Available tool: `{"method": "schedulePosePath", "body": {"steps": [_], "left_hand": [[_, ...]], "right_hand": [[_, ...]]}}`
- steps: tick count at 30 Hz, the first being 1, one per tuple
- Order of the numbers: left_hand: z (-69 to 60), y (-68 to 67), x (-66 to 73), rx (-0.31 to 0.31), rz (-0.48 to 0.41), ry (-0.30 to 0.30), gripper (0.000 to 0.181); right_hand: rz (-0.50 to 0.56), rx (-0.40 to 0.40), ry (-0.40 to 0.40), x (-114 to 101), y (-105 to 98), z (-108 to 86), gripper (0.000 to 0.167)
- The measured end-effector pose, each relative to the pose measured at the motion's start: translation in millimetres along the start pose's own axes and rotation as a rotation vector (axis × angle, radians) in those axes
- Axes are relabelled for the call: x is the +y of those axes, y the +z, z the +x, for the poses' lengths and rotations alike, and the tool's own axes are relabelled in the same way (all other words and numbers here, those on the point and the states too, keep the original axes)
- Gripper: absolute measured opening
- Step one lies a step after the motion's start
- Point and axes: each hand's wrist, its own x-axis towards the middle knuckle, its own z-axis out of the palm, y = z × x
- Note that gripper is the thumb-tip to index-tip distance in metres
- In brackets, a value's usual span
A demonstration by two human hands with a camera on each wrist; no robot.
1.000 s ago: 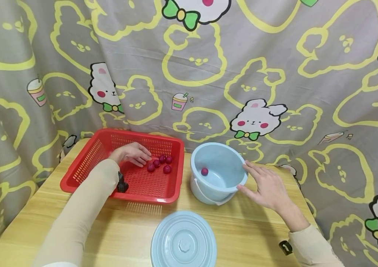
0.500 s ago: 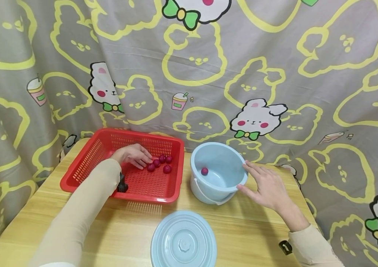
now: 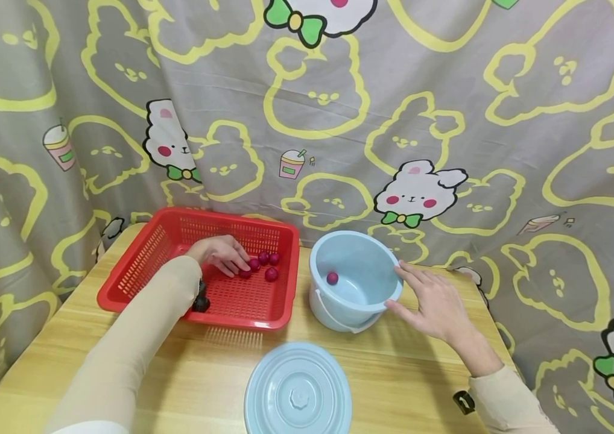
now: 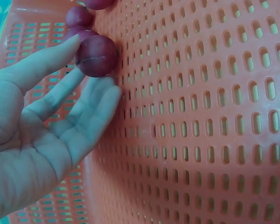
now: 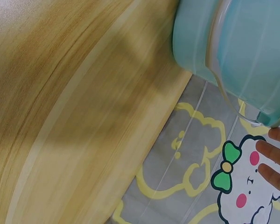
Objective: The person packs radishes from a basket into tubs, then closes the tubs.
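Left hand [image 3: 222,253]: inside the red basket [image 3: 250,304], left of centre in the head view, thumb and fingers curled round a dark red ball [image 4: 97,55]; how firmly, we cannot tell.
Gripped ball: the left wrist view gives us nearly its whole face, a thin pale line across it; from the head we see fingertips partly covering it.
Other balls [image 3: 271,274]: in the head view we count four more, toward the basket's right end.
Bucket [image 3: 356,256]: pale blue, right of the basket; only the head view shows us the lone ball [image 3: 332,278] inside.
Right hand [image 3: 437,304]: fingers extended, resting on the bucket's right rim; its wrist view catches just fingertips, at the right edge.
Lid [image 3: 299,392]: on the table [image 3: 198,386], bottom centre of the head view.
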Motion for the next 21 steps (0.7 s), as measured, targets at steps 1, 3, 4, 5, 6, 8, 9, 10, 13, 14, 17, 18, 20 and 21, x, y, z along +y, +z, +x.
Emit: {"method": "schedulePosePath", "body": {"steps": [1, 3, 4, 5, 6, 8, 9, 10, 13, 14, 17, 18, 20, 21], "left_hand": [[0.6, 0.0, 0.3, 0.000, -0.001, -0.004, 0.049], [0.6, 0.3, 1.4, -0.003, -0.005, -0.008, 0.048], [0.6, 0.5, 2.1, -0.005, -0.007, -0.010, 0.048], [0.6, 0.6, 2.5, -0.008, -0.007, -0.008, 0.047], [0.4, 0.7, 3.0, -0.010, -0.009, -0.009, 0.047], [-0.3, 0.7, 3.9, -0.015, -0.007, -0.006, 0.045], [-0.8, 0.7, 4.2, -0.017, -0.003, -0.003, 0.045], [-1.3, 0.5, 4.5, -0.019, 0.001, 0.000, 0.044], [-3.0, -0.3, 4.7, -0.015, 0.009, 0.006, 0.042], [-3.5, -0.8, 4.5, -0.013, 0.012, 0.009, 0.042], [-4.3, -2.9, 3.8, 0.004, 0.020, 0.014, 0.040], [-4.5, -3.9, 3.3, 0.009, 0.024, 0.018, 0.040], [-6.1, -6.0, 2.7, 0.018, 0.026, 0.031, 0.040], [-6.8, -7.1, 2.5, 0.026, 0.023, 0.036, 0.040]], "right_hand": [[0.000, 0.000, 0.000, -0.1, -0.1, 0.0, 0.073], [-0.002, 0.002, -0.001, -0.1, -0.4, 0.3, 0.073], [-0.003, 0.002, -0.001, -0.1, -0.4, 0.4, 0.073], [-0.004, 0.003, -0.001, -0.2, -0.5, 0.6, 0.073], [-0.005, 0.003, -0.002, -0.3, -0.6, 0.7, 0.074], [-0.005, 0.004, -0.003, -0.4, -0.7, 0.8, 0.074], [-0.005, 0.004, -0.004, -0.5, -0.9, 1.0, 0.074], [-0.005, 0.004, -0.006, -0.7, -0.9, 0.9, 0.074], [-0.004, 0.004, -0.006, -1.0, -1.2, 0.9, 0.073], [-0.003, 0.003, -0.007, -1.1, -1.3, 0.9, 0.073], [-0.003, 0.000, -0.008, -1.2, -1.3, 0.8, 0.074], [-0.002, -0.001, -0.008, -1.2, -1.3, 0.7, 0.073], [-0.001, -0.002, -0.007, -1.2, -1.1, 0.3, 0.073], [-0.001, -0.002, -0.006, -1.1, -1.1, 0.0, 0.073]]}}
